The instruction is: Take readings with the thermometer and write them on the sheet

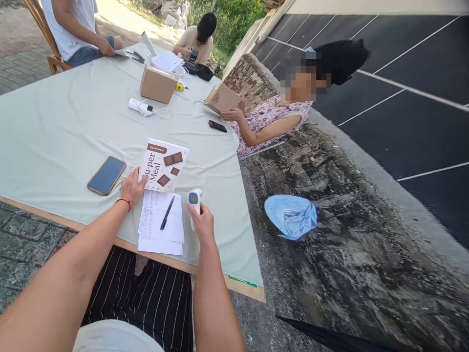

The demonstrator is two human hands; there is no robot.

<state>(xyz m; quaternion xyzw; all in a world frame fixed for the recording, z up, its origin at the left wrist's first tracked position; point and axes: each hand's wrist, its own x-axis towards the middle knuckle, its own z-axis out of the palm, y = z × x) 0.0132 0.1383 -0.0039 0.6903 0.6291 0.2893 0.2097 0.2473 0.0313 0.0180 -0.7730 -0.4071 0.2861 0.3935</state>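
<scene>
My left hand (132, 187), with a red cord at its wrist, grips the lower left edge of a white box (171, 180) printed "NutriMotion" and "Meal" with brown chocolate pieces. The box rests on the table at the top of some printed sheets (152, 230). A black pen (167, 213) lies across those papers. Closed around the handle of a white and blue infrared thermometer (194, 198), my right hand (203, 222) is just right of the papers. The thermometer's small screen faces up toward me. Left of my left hand lies a smartphone (106, 175) with an orange-brown edge.
A pale green cloth (54, 142) covers the table. Farther back are a cardboard box (158, 85), a white device with a cable (140, 106) and a black phone (217, 126). A person at right holds another carton (223, 99). Two other people sit beyond. A blue hat (291, 216) lies off the table.
</scene>
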